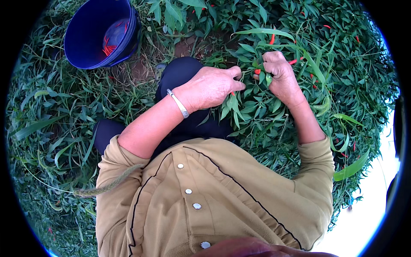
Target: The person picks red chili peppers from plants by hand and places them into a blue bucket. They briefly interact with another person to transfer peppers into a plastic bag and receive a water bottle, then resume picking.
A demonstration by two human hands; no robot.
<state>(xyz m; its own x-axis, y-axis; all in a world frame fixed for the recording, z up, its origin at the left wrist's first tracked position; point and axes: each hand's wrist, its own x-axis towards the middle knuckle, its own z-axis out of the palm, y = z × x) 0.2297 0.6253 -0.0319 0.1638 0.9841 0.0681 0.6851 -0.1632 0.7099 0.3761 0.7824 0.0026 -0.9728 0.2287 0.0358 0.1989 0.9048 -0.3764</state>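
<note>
My left hand, with a silver bracelet at its wrist, is over the left side of a chili pepper plant. Its thumb and index finger are bent toward each other; a bit of red shows just below them, and what lies between the fingers is hidden. My right hand is curled at the plant's leafy top, against leaves and a stem. An orange-red chili pepper shows beside its fingers, and a red chili pepper points out to its right. Another red pepper hangs above this hand.
A dark blue bucket stands at the upper left, tilted in view, with several red chili peppers inside. Dense pepper plants with scattered red fruit fill the right. Grass and weeds surround my knees; bare soil shows near the bucket.
</note>
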